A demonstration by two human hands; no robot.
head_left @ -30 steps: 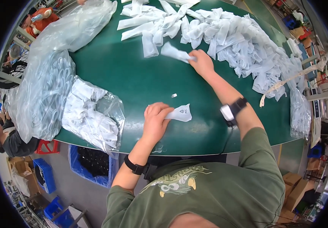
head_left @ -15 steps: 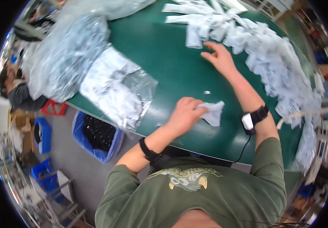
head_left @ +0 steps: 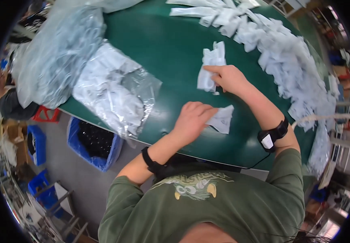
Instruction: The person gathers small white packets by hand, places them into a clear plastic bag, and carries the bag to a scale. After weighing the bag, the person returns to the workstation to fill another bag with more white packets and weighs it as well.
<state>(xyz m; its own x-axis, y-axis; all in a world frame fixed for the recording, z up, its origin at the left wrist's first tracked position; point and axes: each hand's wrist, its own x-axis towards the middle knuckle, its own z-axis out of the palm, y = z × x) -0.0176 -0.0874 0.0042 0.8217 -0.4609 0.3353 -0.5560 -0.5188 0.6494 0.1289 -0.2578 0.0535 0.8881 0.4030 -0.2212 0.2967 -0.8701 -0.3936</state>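
My left hand (head_left: 192, 120) is low over the table, its fingers closed on the edge of a small white cloth piece (head_left: 223, 120) that fans out to the right. Farther off, my right hand (head_left: 231, 78) has thumb and index finger on a larger folded white cloth piece (head_left: 212, 58), which lies on the green table. The exact kind of these thin, soft pieces cannot be made out. A dark band circles each of my forearms; the right one carries a small white box with a black cable.
A long heap of similar white pieces (head_left: 280, 52) curves along the far and right side of the green table (head_left: 150, 40). On the left lie a clear bag of white pieces (head_left: 110, 89) and a big plastic bundle (head_left: 61, 56). A blue-lined bin (head_left: 116, 152) stands below.
My right hand has come back from the far heap, bringing the larger white piece nearer to me. My left hand stays at the small piece, nearly in place.
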